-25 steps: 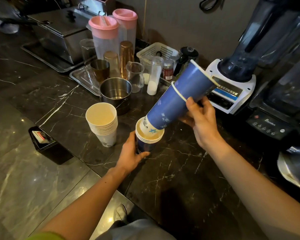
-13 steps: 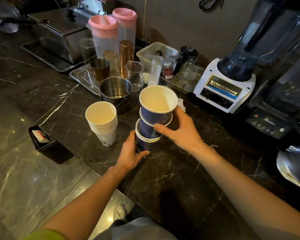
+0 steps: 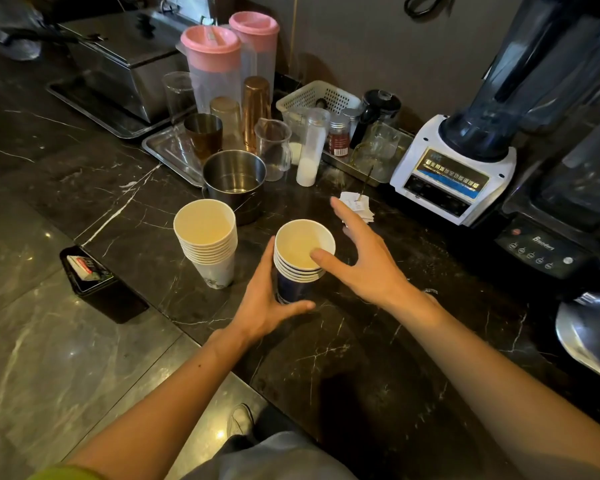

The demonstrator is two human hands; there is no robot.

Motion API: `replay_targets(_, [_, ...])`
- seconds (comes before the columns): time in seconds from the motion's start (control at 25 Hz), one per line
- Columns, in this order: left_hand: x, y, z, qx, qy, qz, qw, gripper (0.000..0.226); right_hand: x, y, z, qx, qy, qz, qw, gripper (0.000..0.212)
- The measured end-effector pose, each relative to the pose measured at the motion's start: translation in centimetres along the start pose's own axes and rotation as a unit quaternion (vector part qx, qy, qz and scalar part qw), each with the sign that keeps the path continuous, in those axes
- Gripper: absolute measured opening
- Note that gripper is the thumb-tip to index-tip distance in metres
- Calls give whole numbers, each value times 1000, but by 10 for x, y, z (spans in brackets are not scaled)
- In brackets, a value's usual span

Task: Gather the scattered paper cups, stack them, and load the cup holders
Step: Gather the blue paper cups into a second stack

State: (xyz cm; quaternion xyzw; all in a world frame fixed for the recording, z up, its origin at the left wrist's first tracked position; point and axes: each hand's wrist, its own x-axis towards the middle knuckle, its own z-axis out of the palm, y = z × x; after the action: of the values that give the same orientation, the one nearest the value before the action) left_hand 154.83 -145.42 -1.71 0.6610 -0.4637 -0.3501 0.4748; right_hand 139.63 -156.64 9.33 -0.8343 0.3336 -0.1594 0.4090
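Observation:
A stack of blue paper cups (image 3: 300, 268) stands upright on the dark marble counter (image 3: 361, 358), mouths up, nested tight. My left hand (image 3: 267, 306) wraps around the stack's lower part from the left. To the right of the stack, my right hand (image 3: 361, 258) is spread with fingers apart; its thumb tip rests on the top cup's rim. A second stack of white paper cups (image 3: 207, 242) stands just left of the blue one, untouched. No cup holder can be made out.
Behind the cups stand a steel pot (image 3: 234, 181), a metal tray with glasses (image 3: 174, 150), two pink-lidded pitchers (image 3: 215, 64) and a white basket (image 3: 317, 98). Blenders (image 3: 465, 161) line the right side. A black tray (image 3: 90, 271) sits at the counter's left edge.
My right hand brought the tilted blue cups upright, pushed them down into the stack under my left hand, then let go and spread its fingers. The stack is now lower and tighter.

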Motion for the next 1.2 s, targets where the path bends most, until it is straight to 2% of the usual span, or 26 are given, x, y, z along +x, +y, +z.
replay_targets(0.16, [2,29,-12,0,59,43,997,97,10,4,11,-27,-40,7,999,71])
replay_targets(0.32, [4,32,-14,1,42,50,998,77,13,19,19,-29,-46,22,998,64])
replay_targets(0.56, [5,30,-16,-2,35,59,998,75,12,27,24,2,-56,26,998,65])
replay_targets(0.8, [1,33,-22,-18,30,16,999,81,10,24,26,83,-54,53,994,71])
replay_targets(0.92, [-14,37,-26,-38,82,26,996,75,0,29,30,133,-54,68,987,87])
replay_targets(1.04, [-42,32,-30,-37,151,40,987,50,-8,39,35,172,-47,81,981,104])
replay_targets(1.12, [-62,21,-35,-19,203,31,979,35,-8,43,40,177,-50,83,979,107])
replay_targets(1.2, [-74,8,-41,-4,259,-2,966,29,-6,48,48,164,-43,84,982,102])
